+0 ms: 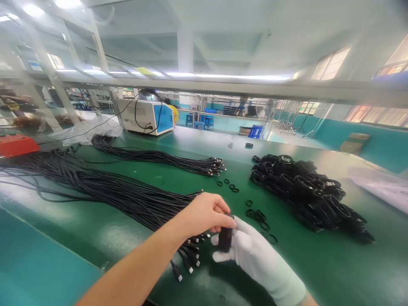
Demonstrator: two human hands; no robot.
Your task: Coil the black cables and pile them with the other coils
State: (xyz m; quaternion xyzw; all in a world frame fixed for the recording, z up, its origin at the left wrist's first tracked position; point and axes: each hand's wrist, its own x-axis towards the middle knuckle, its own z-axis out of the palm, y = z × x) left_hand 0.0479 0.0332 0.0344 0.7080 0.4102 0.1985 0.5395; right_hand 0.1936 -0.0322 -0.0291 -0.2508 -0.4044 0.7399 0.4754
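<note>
My bare left hand [205,214] pinches the top end of a dark bundle [225,240] that looks like a coiled black cable seen edge-on. Wrapped around the same bundle from the right is my right hand [250,246], in a white glove. Fine detail where the fingers meet is hidden. Loose black cables [111,189] lie under and left of my left forearm, with several metal-tipped plugs [190,268] below the wrist. Small black rings [257,215], like rubber bands, are scattered just beyond my right hand.
A heap of coiled black cables [299,182] lies at the right of the green table [318,263]. Farther back are a second cable bunch [165,159], a white-and-blue machine [146,117], a red box [17,145] and clear plastic [379,187]. A shelf rail [223,85] crosses overhead.
</note>
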